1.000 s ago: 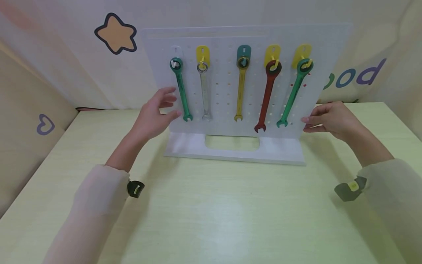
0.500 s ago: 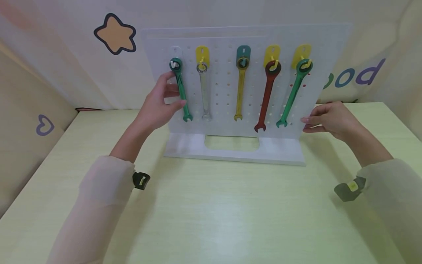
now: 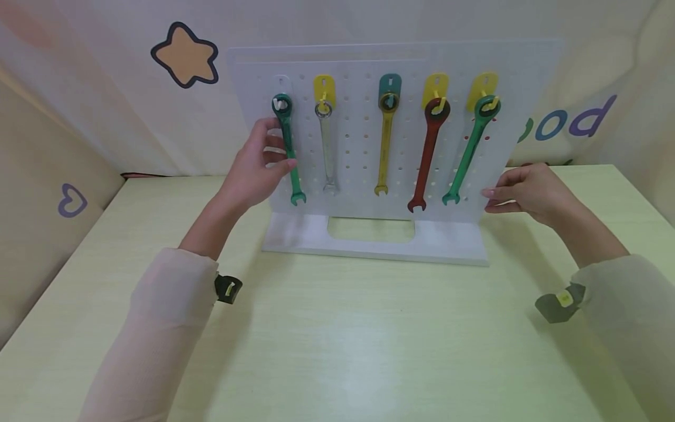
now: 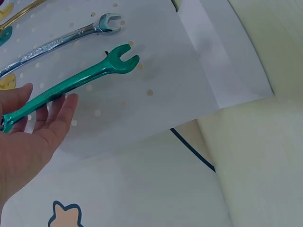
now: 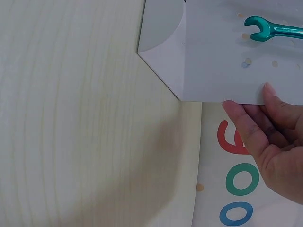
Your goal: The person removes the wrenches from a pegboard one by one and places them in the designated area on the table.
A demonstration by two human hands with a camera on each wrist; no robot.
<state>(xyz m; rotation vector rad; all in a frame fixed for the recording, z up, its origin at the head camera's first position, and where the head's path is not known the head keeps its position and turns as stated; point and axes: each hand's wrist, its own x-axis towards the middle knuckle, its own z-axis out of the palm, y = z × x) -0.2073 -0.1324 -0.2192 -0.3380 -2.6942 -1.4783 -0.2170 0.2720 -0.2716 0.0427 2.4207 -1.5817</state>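
At the far left of a white pegboard [image 3: 358, 202], a green combination wrench [image 3: 289, 143] hangs with its ring end on a white hook. My left hand [image 3: 256, 170] holds this wrench mid-shaft, thumb in front and fingers behind. The left wrist view shows the wrench's open end [image 4: 120, 61] sticking out past the fingers. At the board's lower right edge, my right hand [image 3: 532, 190] pinches the board, the thumb [image 5: 270, 91] lying on its front face. The nearest tool there is a second green wrench [image 3: 469, 155].
Silver [image 3: 327, 146], gold [image 3: 386, 146] and red [image 3: 429, 155] wrenches hang between the two green ones, on yellow and teal hooks. The board's foot [image 3: 369, 249] rests on a pale wooden table [image 3: 337, 328]. Behind stands a printed curtain [image 3: 132, 117].
My left hand has moved right and up from beside the board and taken hold of the left green wrench. The wrench's lower end has shifted slightly down and left. My right hand has stayed put.
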